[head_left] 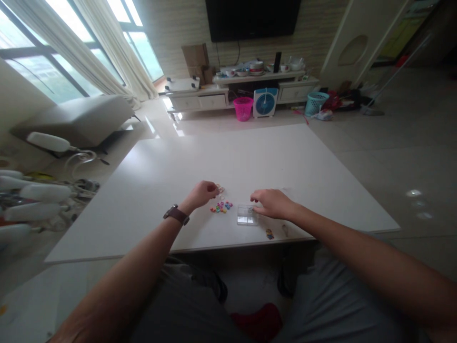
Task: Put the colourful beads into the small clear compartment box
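Left hand point(206, 193) at the pale rings point(221, 189), right hand point(274, 203) over the clear box point(246, 220), mid-frame.
Hands well apart, both above the white worktop point(228, 157). My left has fingertips drawn in at the rings, just left of frame centre; can't tell if one is pinched. My right has thumb and forefinger spread with a gap, at the box's right side, just below centre; small pale bits point(251, 209) by the thumb, too blurred to name. Colourful beads point(221, 207) sit loose between the rings and the worktop's near edge, left of the box. Lower centre-right: small yellow-and-blue figure point(269, 234), with a small metallic-looking piece point(284, 230) just beside it. Dark-strapped watch point(176, 214) on my left wrist.
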`<state>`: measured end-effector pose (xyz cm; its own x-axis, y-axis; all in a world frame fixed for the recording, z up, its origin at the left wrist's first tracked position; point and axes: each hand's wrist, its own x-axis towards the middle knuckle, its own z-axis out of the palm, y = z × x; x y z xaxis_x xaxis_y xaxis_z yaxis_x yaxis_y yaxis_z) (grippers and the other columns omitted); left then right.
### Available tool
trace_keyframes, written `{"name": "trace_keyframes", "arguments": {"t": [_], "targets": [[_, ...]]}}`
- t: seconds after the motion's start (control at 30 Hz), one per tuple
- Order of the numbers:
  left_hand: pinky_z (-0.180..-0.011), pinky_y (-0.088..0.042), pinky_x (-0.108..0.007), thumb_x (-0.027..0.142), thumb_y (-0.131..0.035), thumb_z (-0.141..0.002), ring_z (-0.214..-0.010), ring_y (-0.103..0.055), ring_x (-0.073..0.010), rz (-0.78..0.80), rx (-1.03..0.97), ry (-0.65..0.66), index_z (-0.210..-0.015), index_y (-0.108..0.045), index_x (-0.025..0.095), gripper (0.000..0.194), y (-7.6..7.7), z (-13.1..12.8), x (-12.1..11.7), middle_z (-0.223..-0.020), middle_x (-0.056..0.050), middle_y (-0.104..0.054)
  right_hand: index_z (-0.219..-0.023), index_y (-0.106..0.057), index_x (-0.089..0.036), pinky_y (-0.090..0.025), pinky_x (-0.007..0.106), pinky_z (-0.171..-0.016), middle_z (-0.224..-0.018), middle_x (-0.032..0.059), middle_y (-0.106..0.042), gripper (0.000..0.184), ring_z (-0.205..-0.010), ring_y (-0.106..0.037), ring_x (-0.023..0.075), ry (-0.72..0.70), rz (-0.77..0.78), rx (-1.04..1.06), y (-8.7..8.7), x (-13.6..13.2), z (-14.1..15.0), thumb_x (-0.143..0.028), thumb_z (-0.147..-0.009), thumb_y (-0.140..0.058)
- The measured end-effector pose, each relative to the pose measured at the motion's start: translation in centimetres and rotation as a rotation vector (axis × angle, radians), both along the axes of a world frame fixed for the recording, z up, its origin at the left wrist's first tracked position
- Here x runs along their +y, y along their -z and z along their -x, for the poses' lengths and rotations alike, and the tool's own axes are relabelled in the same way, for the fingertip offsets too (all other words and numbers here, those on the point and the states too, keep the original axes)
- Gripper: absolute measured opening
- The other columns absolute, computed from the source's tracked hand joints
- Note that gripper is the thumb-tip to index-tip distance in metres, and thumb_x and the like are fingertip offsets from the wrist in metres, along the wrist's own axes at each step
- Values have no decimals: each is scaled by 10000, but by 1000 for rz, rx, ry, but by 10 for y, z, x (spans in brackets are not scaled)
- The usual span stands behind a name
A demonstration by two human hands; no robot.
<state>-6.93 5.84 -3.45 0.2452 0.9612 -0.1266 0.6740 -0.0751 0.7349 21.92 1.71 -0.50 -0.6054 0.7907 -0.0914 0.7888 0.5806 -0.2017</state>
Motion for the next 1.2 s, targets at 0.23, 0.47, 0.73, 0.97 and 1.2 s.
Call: {"name": "trace_keyframes", "arguments": {"t": [0.23, 0.47, 0.73, 0.97, 1.2], "targets": [[-592, -473, -236, 407, -647, -801, -648, -629, -144, 121, -299, 109, -799, -727, 117, 301, -16, -43, -31, -711, -70, -695, -937, -677, -201, -362, 261, -655, -931, 26, -692, 262, -760, -596, 138, 16, -25, 311, -6, -8, 12, -426, -924, -542], [-619, -473, -230, 471, -637, -834, -645, -609, -130, 158, -335, 194, -875, -746, 145, 347, -21, -60, -52, -653, -35, -664, -921, -680, -183, -360, 246, -663, -900, 27, -672, 235, -730, -566, 118, 0, 15, 419, -3, -11, 15, -379, -928, -550], [-581, -438, -229, 523, -626, -832, -631, -580, -130, 150, -267, 259, -735, -716, 130, 415, -24, -62, -52, -640, -45, -659, -925, -677, -178, -380, 246, -688, -924, 32, -661, 131, -739, -562, 120, -1, 65, 436, -1, -13, 18, -251, -879, -579], [-556, -405, -219, 507, -631, -834, -608, -565, -114, 177, -276, 285, -730, -725, 133, 400, -24, -62, -52, -636, -33, -664, -872, -673, -171, -379, 239, -662, -853, 16, -652, 108, -691, -546, 107, 4, 88, 527, 2, -12, 19, -237, -857, -589], [-599, -440, -228, 453, -623, -845, -645, -587, -128, 187, -298, 292, -754, -721, 128, 352, -23, -63, -53, -652, -44, -666, -812, -674, -166, -371, 238, -653, -795, 17, -656, 135, -684, -546, 114, 41, 66, 498, 0, -12, 20, -251, -861, -582]]}}
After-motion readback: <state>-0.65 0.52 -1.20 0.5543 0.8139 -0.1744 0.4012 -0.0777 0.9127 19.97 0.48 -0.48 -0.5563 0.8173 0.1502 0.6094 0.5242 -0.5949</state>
